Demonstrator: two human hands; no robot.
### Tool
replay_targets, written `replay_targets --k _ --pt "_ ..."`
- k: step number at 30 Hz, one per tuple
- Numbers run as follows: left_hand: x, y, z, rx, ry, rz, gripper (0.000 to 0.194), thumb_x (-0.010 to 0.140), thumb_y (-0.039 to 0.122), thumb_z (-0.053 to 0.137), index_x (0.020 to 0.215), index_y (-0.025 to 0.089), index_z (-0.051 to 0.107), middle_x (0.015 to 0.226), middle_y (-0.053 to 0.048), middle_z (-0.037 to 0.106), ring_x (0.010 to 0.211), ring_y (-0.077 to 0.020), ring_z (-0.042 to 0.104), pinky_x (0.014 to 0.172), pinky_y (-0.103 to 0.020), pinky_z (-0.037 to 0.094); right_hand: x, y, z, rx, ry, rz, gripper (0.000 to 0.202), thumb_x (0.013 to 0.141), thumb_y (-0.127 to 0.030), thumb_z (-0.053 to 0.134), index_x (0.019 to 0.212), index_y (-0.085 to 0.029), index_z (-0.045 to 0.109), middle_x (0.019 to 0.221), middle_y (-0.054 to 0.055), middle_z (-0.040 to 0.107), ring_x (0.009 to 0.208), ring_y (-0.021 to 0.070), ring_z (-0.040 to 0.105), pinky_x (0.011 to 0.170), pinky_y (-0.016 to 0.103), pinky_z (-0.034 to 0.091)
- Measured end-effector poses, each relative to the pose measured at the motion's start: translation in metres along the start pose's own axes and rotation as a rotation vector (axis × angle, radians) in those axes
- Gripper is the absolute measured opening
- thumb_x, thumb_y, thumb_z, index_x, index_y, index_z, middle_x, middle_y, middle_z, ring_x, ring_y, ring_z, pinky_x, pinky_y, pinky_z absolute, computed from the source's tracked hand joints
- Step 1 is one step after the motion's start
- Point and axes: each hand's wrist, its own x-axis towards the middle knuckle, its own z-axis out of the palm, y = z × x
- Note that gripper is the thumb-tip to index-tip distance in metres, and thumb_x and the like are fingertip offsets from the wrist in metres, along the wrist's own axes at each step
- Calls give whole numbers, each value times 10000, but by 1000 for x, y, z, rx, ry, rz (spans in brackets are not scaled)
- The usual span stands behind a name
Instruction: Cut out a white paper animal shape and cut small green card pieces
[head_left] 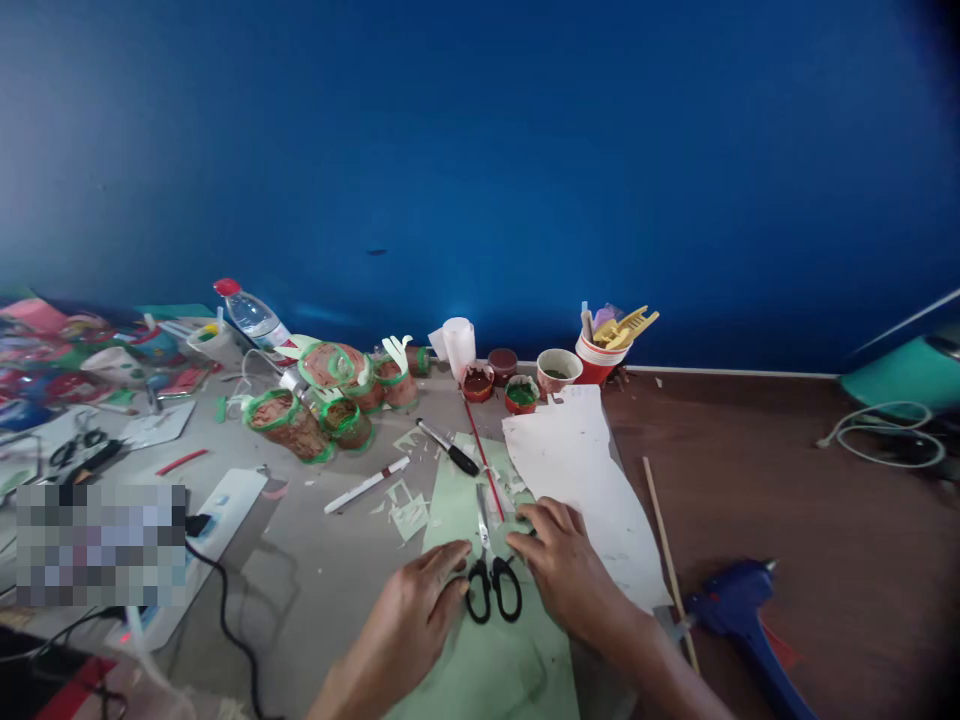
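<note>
Black-handled scissors (483,570) lie on a sheet of pale green paper (502,680), blades pointing away from me. My left hand (420,610) is beside the scissors' left handle loop, with thumb and fingers a little apart and nothing visible between them. On the other side, my right hand (562,565) rests over the green paper and the edge of a white sheet (574,450). Its fingers are curled towards the thumb; whatever lies between them is too small to make out. A thin red stick (484,460) reaches to just beyond the scissors' tips.
A black marker (450,448), a white pen (367,486) and green paper scraps (409,512) lie to the left. Painted jars (289,425) and paint cups (520,394) stand behind. A blue glue gun (739,610) lies right; a power strip (232,500) left.
</note>
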Motion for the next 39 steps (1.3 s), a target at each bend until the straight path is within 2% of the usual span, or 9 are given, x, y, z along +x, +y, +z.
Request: replay_targets --k 3,6,12,16,21,25,33,37,39 --pt "-15 -17 -3 165 85 105 329 906 251 451 1206 252 585 1214 -53 641 1103 -183 606 931 -271 500 1 2 3 5 -23 -11 230 775 -37 520 850 -200 663 1132 85 563 1104 268 395 903 403 326" --pt "-26 -41 -1 390 243 190 314 893 226 451 1165 219 608 1221 -73 630 1183 -239 540 1003 -403 462 1 5 7 1 19 -42 204 804 -63 521 868 -206 653 1146 81 577 1140 279 387 936 423 306" --pt "-23 -65 -1 518 310 163 320 885 188 439 1164 205 594 1196 -89 620 1151 -252 521 933 -414 486 3 2 7 11 -3 -131 191 816 -76 548 905 -221 635 1042 43 633 1117 257 422 960 412 278" --pt "2 -58 -12 547 241 30 230 864 204 492 1040 219 640 1041 -82 641 978 -238 561 871 -405 467 4 -4 7 -4 -40 -171 202 764 -24 563 847 -197 624 928 39 624 1020 230 452 947 387 299" --pt "30 -45 -23 631 42 -103 183 848 236 522 975 198 648 997 -89 630 998 -256 538 887 -397 405 2 -11 3 -20 -9 -231 181 793 -29 534 835 -188 610 903 58 599 995 240 455 938 404 330" --pt "38 -41 -28 698 -47 -141 178 840 235 519 954 160 635 1003 -115 636 1019 -280 546 881 -398 391 2 -20 -13 142 28 -243 188 838 -38 489 875 -191 592 904 63 597 967 227 480 855 371 402" --pt "46 -45 -30 742 -86 -152 206 870 187 420 908 141 617 950 -124 654 932 -264 606 809 -368 418 -6 -28 -64 604 117 -169 167 850 -74 475 913 -227 493 924 60 577 948 215 522 819 358 444" --pt "46 -44 -29 755 -77 -76 187 855 155 424 885 144 608 930 -119 649 926 -263 602 815 -372 420 -12 -28 -77 776 197 -83 152 869 -100 481 930 -238 485 973 65 555 962 208 519 823 346 434" --pt "43 -45 -28 752 -22 -10 176 858 149 421 885 146 595 919 -112 643 922 -262 595 824 -378 419 -15 -27 -80 857 277 -28 106 885 -145 502 931 -240 501 1015 71 544 963 202 515 801 328 438"
